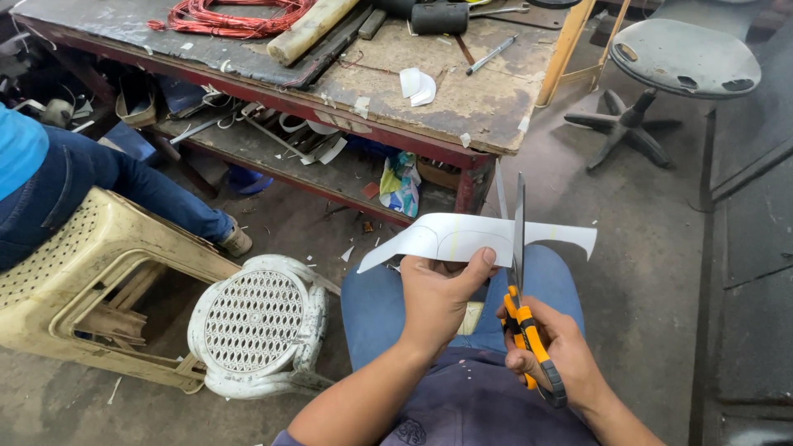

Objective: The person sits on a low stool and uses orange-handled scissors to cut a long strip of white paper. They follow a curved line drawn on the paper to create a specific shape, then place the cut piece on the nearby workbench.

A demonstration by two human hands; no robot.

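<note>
A white paper cut-out (462, 237) is held out over the knees by the left hand (438, 293), pinched at its lower edge between thumb and fingers (477, 266). The sheet's long axis runs crosswise, from a pointed tip well left of the fingers to a squared end on the far side of the scissors (520, 272). The orange-handled scissors are gripped by the right hand (555, 351), its fingers closed through the handles; the blades are raised nearly upright, parted narrowly, and crossed over the paper just right of the left thumb. The left hand is the nearer to the sheet, touching it; the right reaches it only through the blades. Beyond the fingers a worn wooden workbench (462, 99) is seen, strewn with red wire (231, 16) and a pen (491, 54). Left of the hands, two plastic stools (248, 322) lie tipped on the concrete floor, and a seated person's leg (124, 186) is visible.
</note>
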